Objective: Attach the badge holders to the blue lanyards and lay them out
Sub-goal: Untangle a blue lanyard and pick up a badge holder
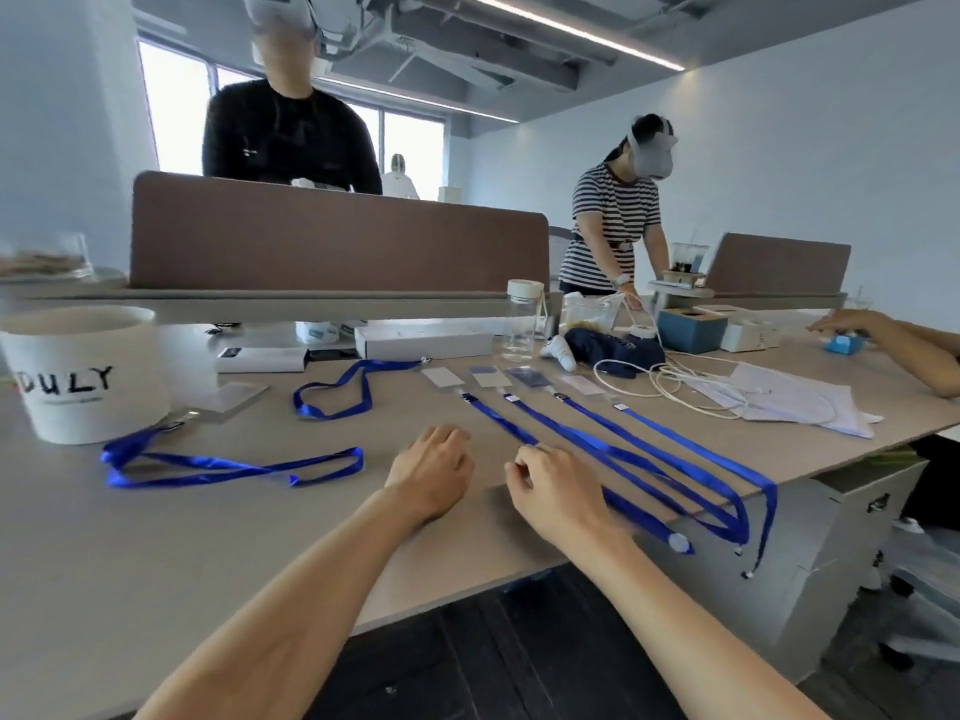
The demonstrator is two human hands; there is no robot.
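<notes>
Blue lanyards: four lie side by side on the surface, straps parallel, running diagonally from mid-surface to the near right edge, with the loop ends hanging over it. Each has a badge holder at its far end, and the holders sit in one row. It reads as the laid-out set, spaced so nothing overlaps.

Right hand sits over the leftmost strap of that set. The strap goes in under the fingers and comes out past the wrist. Fingers are curled, but blur hides whether they pinch the strap or only press it, so can't tell. My guess is it's squaring that strap with its neighbours.

Left hand rests just beside it, back up, fingers loosely curled and holding nothing, clear of every strap.

Remaining work, as I judge it: two loose lanyards to the left, one looped and one tangled near the white bucket. A clear spare holder lies between them, probably staged within left-hand reach. Can't tell if it's clipped on. Roughly two thirds done.
</notes>
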